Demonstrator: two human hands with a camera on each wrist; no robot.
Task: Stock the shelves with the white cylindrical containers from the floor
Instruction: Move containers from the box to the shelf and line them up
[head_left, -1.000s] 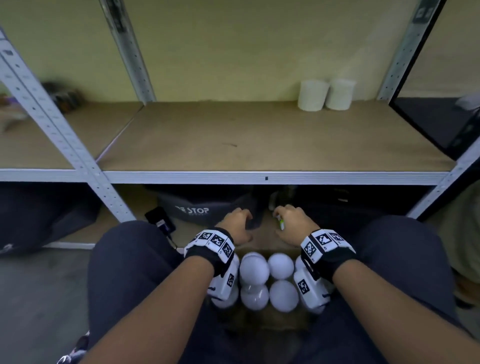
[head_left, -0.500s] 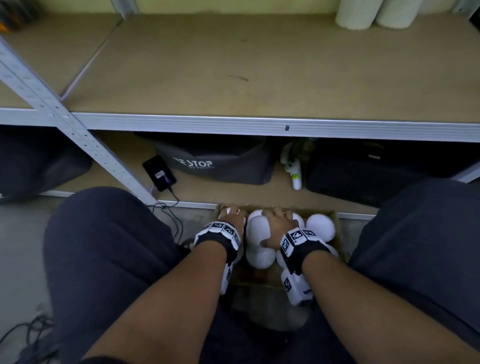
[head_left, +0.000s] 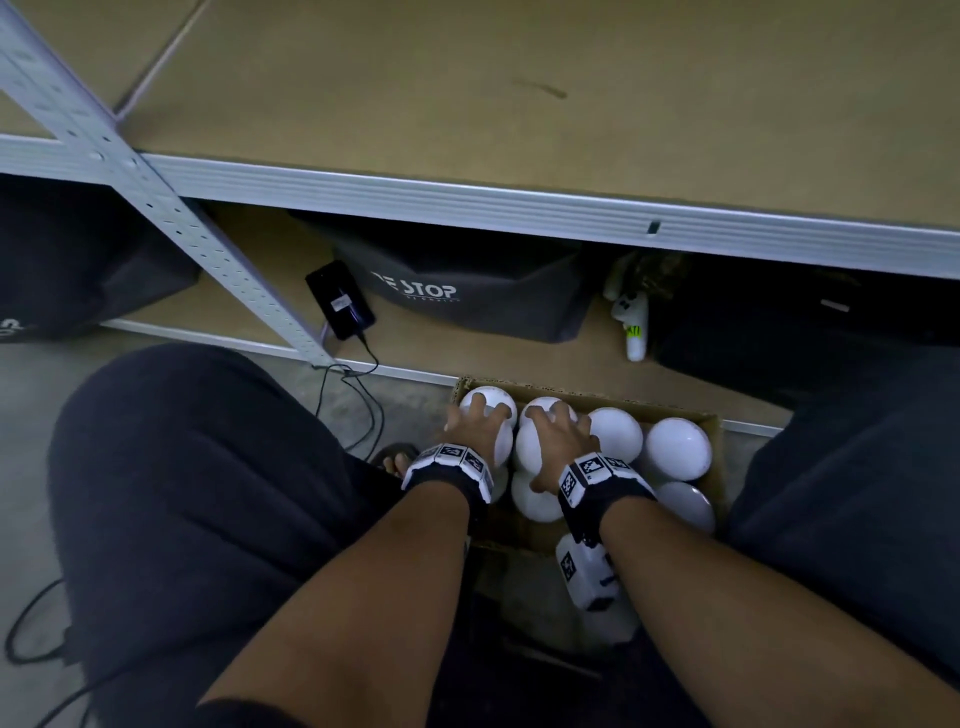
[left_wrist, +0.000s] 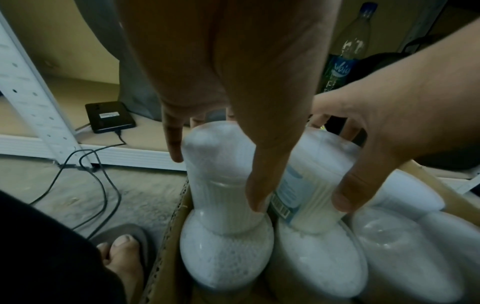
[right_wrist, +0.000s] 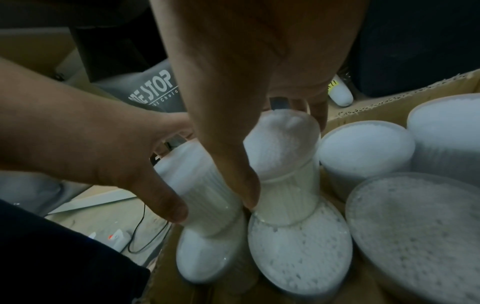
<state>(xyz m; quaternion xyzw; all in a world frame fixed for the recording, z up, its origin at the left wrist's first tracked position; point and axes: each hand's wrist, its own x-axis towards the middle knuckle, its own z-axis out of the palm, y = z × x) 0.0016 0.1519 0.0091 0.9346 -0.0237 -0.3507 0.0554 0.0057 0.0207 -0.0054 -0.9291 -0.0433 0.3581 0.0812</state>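
Note:
A cardboard box (head_left: 720, 467) on the floor between my knees holds several white cylindrical containers with domed lids. My left hand (head_left: 478, 423) grips the far-left container (head_left: 488, 400) from above, thumb and fingers round its ribbed body (left_wrist: 221, 195). My right hand (head_left: 558, 436) grips the neighbouring container (head_left: 545, 413) the same way, thumb on its side (right_wrist: 285, 195). Both held containers stand over lower containers (right_wrist: 298, 246) in the box. More containers (head_left: 678, 449) fill the box's right side. The wooden shelf (head_left: 519, 78) is above and ahead.
Under the shelf lie a dark bag lettered "STOP" (head_left: 467, 296), a black device with a cable (head_left: 340, 306) and a small white bottle (head_left: 636, 332). A perforated metal upright (head_left: 171, 218) slants at left. My sandalled foot (left_wrist: 122, 246) is beside the box.
The view has tilted down toward the box. Both hands came back from the lower shelf's edge onto the containers and now wrap round the two far-left ones.

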